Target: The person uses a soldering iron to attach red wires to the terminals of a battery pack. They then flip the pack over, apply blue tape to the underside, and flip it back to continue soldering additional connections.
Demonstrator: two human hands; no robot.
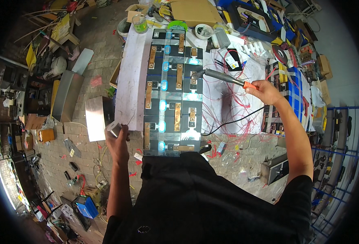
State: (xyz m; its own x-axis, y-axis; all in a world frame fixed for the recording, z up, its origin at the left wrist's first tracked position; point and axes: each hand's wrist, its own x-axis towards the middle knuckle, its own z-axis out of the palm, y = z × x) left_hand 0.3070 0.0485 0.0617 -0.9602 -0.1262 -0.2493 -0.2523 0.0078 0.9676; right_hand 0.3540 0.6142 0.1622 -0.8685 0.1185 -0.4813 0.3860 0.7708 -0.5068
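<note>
My right hand [265, 92] grips the orange handle of a large soldering iron [222, 76]. Its metal tip points left and rests at or just above a small copper piece [193, 81] in the right column of a battery pack [171, 138]. Long copper bars [177, 112] join the pack's dark cells, and clear tape crosses it. Off the near left side of the pack, my left hand [117, 145] is closed round a small silvery spool of solder wire [114, 129]. A thin wire end sticks up from beside that hand.
A black cord [236, 120] trails from the iron across thin red wires [228, 105] on the white table. A second, blue-wrapped battery pack [296, 95] stands at the right. A glass cup [139, 23] and a white bowl [204, 31] sit at the far end. Scraps litter the brick floor.
</note>
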